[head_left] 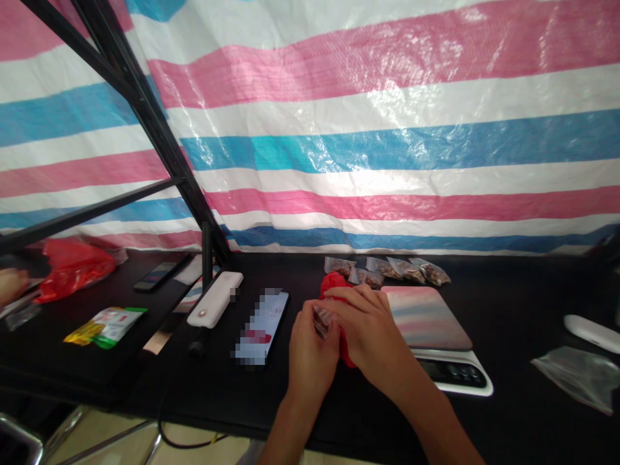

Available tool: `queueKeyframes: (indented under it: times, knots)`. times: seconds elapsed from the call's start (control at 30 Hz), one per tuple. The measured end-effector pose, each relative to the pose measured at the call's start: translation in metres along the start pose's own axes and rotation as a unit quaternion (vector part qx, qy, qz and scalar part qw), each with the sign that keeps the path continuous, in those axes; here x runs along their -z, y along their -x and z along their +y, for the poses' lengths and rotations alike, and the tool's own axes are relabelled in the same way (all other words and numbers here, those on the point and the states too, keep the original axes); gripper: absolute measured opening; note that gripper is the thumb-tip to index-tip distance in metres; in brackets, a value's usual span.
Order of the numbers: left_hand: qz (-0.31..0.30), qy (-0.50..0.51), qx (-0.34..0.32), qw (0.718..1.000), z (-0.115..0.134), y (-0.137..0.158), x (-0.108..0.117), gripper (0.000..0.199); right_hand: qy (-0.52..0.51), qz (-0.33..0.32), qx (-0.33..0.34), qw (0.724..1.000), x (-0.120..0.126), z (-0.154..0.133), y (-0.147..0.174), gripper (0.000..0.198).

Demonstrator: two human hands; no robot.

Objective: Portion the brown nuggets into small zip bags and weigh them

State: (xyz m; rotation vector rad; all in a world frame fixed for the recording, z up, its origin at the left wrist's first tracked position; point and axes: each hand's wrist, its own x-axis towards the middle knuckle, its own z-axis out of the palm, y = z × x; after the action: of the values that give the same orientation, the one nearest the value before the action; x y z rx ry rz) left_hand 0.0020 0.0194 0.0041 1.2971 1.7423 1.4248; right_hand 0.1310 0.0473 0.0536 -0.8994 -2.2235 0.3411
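Note:
My left hand (312,352) and my right hand (365,316) meet at the middle of the table, fingers closed around a small clear plastic bag (321,321) with brown contents. Fingers cover most of this bag. Behind and below them lies a red item (334,281), largely hidden, so its kind does not show. Just right of my right hand stands a kitchen scale (426,316) with a shiny metal plate, partly behind my forearm. Several small filled bags (367,278) of brown pieces lie in a group beyond my hands.
Left of my hands lie a lit phone (261,329) and a white power bank (216,299). An empty clear bag (578,378) and a white device (591,332) lie right. Far left are a colourful packet (106,327), a red plastic bag (75,268) and another person's hand (12,286).

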Motion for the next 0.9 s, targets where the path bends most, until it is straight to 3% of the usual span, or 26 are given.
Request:
queueKeyframes:
  times: [0.17, 0.3, 0.5, 0.7, 0.9]
  knots:
    - [-0.009, -0.049, -0.029, 0.998, -0.001, -0.002, 0.005, 0.01, 0.003, 0.046, -0.044, 0.998, 0.001, 0.014, 0.0, 0.034]
    - [0.006, -0.047, -0.022, 0.999, 0.0, -0.005, 0.012, 0.006, 0.026, 0.086, -0.098, 0.991, 0.008, 0.032, 0.003, 0.035]
    - [0.01, -0.049, -0.023, 0.998, -0.001, -0.006, 0.02, 0.012, 0.047, 0.024, -0.135, 0.989, 0.008, 0.041, 0.008, 0.034]
    - [0.023, -0.022, -0.042, 0.999, -0.001, -0.005, 0.019, 0.012, -0.017, 0.032, -0.104, 0.994, 0.007, 0.031, 0.003, 0.032]
    - [0.002, 0.031, -0.035, 0.999, 0.002, -0.007, 0.015, 0.012, -0.024, -0.046, -0.138, 0.989, -0.002, 0.022, 0.001, 0.04]
